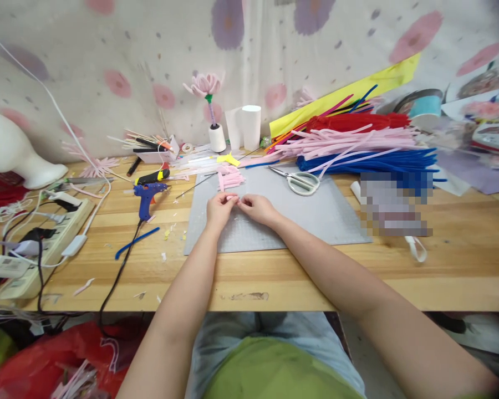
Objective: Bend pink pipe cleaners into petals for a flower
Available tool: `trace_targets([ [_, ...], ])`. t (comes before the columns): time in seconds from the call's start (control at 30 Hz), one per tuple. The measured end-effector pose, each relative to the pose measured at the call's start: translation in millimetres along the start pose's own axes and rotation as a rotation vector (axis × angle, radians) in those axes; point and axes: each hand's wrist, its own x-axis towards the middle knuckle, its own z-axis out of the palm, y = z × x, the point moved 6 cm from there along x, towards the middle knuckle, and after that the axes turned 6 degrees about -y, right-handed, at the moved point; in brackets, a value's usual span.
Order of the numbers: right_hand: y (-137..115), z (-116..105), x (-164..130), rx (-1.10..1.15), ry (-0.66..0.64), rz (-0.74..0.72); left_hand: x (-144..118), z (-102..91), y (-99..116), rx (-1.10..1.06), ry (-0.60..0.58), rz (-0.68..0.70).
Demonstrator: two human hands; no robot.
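Note:
Over the grey cutting mat (274, 227), my left hand (220, 210) pinches a small piece of pink pipe cleaner (232, 197). My right hand (258, 209) meets it fingertip to fingertip, its thumb and forefinger closed at the piece's other end. Most of the piece is hidden by the fingers. Just beyond my left hand lie several short pink pipe cleaner pieces (230, 178) in a small pile. Scissors (303, 183) with pale handles rest on the mat, beyond my right hand.
A blue glue gun (147, 197) stands left of the mat, its cord hanging over the table edge. Pink pipe cleaners (349, 143), red ones (357, 122) and blue ones (370, 162) are heaped at back right. A pink flower (205, 86) rises from a white holder (217, 138). A power strip (45, 249) lies left.

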Motion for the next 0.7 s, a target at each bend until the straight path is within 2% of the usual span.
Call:
trace_targets([
  [0.37,-8,2,2,0.004,-0.044,0.000,-8,-7.1,7,0.188,0.170,-0.029],
  [0.6,-8,2,-1,-0.051,0.046,0.016,3,-6.1,-10,0.013,0.125,-0.060],
  [0.7,-5,-1,-3,-0.072,0.125,0.036,1,-8.6,-3,0.091,0.137,-0.017],
])
